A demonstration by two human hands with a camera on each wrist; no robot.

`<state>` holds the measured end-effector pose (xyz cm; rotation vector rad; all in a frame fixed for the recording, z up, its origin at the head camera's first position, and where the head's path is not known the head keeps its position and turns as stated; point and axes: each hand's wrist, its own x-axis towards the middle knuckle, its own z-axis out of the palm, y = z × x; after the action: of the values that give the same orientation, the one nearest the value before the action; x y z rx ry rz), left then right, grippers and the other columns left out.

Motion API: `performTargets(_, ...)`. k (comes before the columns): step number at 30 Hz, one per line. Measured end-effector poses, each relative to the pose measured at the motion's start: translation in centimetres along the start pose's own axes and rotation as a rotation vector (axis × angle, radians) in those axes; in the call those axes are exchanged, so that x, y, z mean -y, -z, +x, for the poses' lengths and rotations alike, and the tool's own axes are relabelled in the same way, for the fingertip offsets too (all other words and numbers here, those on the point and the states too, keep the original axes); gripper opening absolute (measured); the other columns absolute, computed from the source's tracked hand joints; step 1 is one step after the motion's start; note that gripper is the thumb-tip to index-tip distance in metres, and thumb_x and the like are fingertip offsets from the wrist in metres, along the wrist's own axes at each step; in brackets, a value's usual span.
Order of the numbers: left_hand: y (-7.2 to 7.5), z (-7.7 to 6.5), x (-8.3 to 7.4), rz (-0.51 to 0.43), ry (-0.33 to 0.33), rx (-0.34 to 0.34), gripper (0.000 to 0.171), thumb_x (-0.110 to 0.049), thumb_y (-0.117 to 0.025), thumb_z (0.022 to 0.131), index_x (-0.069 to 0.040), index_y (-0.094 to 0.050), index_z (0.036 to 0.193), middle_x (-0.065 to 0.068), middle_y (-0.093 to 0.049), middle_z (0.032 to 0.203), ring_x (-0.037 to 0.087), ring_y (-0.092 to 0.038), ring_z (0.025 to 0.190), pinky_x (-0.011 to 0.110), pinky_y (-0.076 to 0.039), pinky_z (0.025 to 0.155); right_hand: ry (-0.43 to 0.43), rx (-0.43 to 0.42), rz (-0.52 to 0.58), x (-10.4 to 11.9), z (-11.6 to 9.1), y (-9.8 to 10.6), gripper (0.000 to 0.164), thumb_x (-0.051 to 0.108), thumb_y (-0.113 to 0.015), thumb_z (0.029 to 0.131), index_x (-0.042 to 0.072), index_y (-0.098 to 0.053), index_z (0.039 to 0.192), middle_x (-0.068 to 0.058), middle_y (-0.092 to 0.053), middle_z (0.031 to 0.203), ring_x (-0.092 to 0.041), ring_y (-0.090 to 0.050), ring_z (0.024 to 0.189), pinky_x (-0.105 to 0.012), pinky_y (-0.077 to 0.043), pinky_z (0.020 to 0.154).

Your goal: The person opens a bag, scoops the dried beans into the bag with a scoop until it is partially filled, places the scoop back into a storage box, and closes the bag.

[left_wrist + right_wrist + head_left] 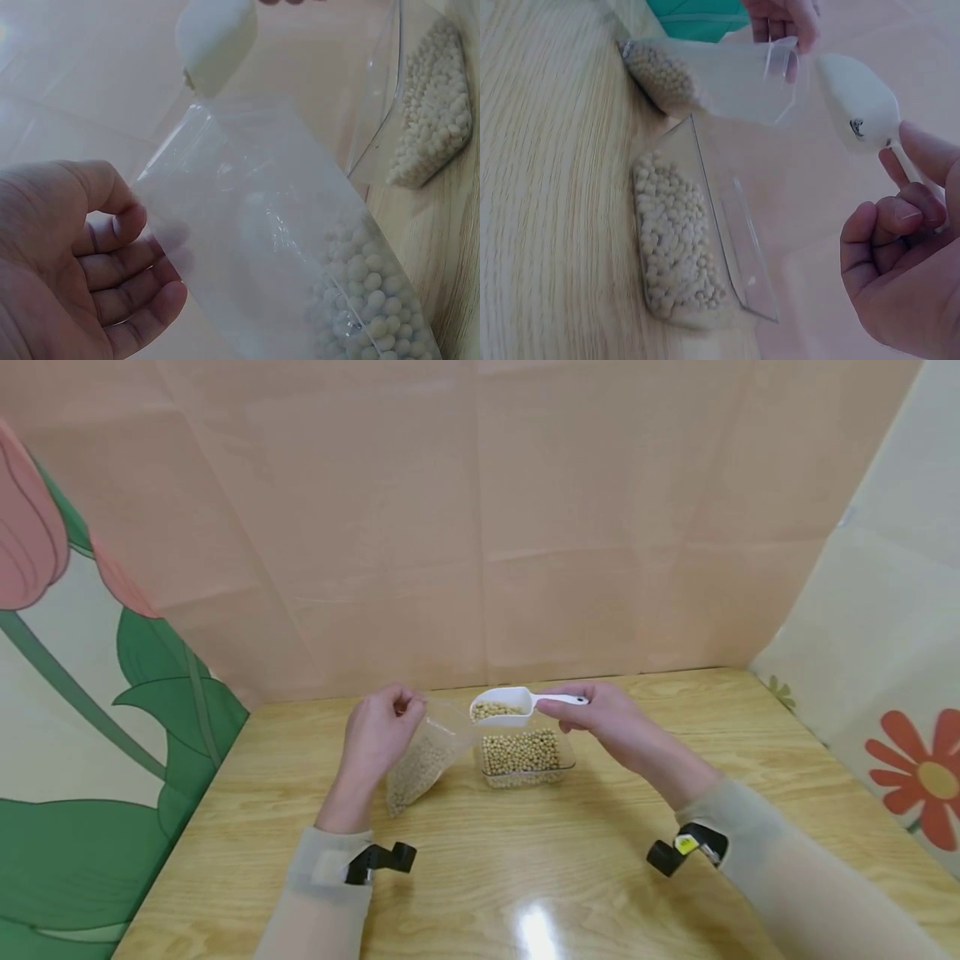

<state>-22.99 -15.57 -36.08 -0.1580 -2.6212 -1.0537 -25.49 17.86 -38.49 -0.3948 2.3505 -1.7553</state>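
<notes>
My left hand [381, 731] pinches the upper edge of a clear plastic zip bag [247, 217] between thumb and forefinger. Round, pale soybeans [375, 300] fill the bag's lower part, which leans on the table. In my right hand [600, 714] is the handle of a white scoop [517, 714], heaped with soybeans and held nearly level. The scoop's tip points left, close to the bag's mouth. Below it stands a clear rectangular container [705, 300] holding many soybeans [521, 752]. From the right wrist view, only the scoop's underside shows.
The wood-grain table [465, 868] carries the bag and container. A pink-beige covering [480, 527] rises behind its back edge. Flower-printed panels stand at the left [60, 710] and right [900, 693]. Both wrists wear black camera mounts [382, 860].
</notes>
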Motion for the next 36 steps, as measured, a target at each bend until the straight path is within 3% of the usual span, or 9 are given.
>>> performTargets(9,-0.1,0.1,0.1,0.004,-0.008,-0.001,0.013,-0.017,-0.068,0.103,-0.008,-0.078,0.101,0.007,-0.075,0.093,0.023,-0.061,0.075,0.039,-0.048,0.069,0.015,0.014,-0.032,1.0,0.7,-1.6,0.043,0.042,-0.082,0.101,0.01,-0.081,0.129,-0.007,-0.074,0.129,-0.029,-0.063,0.103,-0.042,-0.047,0.096)
performTargets(14,-0.1,0.2,0.1,0.01,-0.009,-0.005,0.013,-0.016,-0.069,0.102,-0.008,-0.078,0.101,0.008,-0.075,0.093,0.024,-0.062,0.077,0.04,-0.049,0.072,-0.02,0.009,-0.054,1.7,1.1,-2.5,0.045,0.044,-0.084,0.098,0.012,-0.082,0.129,-0.009,-0.073,0.118,-0.025,-0.061,0.094,-0.04,-0.046,0.087)
performTargets(21,0.0,0.2,-0.2,0.01,-0.001,0.001,0.013,-0.018,-0.069,0.102,-0.008,-0.077,0.102,0.008,-0.075,0.095,0.025,-0.063,0.08,0.042,-0.051,0.075,-0.048,-0.013,-0.174,3.1,1.8,-3.5,0.043,0.047,-0.085,0.096,0.017,-0.083,0.126,-0.006,-0.072,0.109,-0.026,-0.06,0.092,-0.036,-0.049,0.077)
performTargets(26,0.0,0.1,-0.3,0.007,0.007,0.01,0.014,-0.019,-0.068,0.103,-0.008,-0.077,0.103,0.008,-0.074,0.096,0.025,-0.063,0.08,0.042,-0.051,0.075,0.017,-0.011,-0.285,4.0,1.9,-4.0,0.041,0.045,-0.084,0.097,0.014,-0.083,0.124,-0.006,-0.074,0.104,-0.022,-0.054,0.08,-0.035,-0.046,0.069)
performTargets(30,0.0,0.1,-0.3,0.012,0.003,0.008,0.013,-0.018,-0.068,0.103,-0.008,-0.077,0.102,0.008,-0.074,0.096,0.024,-0.062,0.078,0.042,-0.05,0.074,0.104,-0.002,-0.338,4.7,1.9,-4.2,0.035,0.037,-0.083,0.099,0.011,-0.084,0.124,-0.006,-0.079,0.112,-0.024,-0.064,0.085,-0.035,-0.051,0.073)
performTargets(36,0.0,0.1,-0.3,0.018,0.003,0.011,0.014,-0.017,-0.068,0.103,-0.008,-0.077,0.103,0.008,-0.074,0.096,0.024,-0.061,0.078,0.041,-0.049,0.073,0.175,0.006,-0.386,5.8,1.7,-4.5,0.028,0.028,-0.083,0.1,0.008,-0.084,0.119,-0.004,-0.081,0.105,-0.022,-0.067,0.08,-0.035,-0.053,0.069)
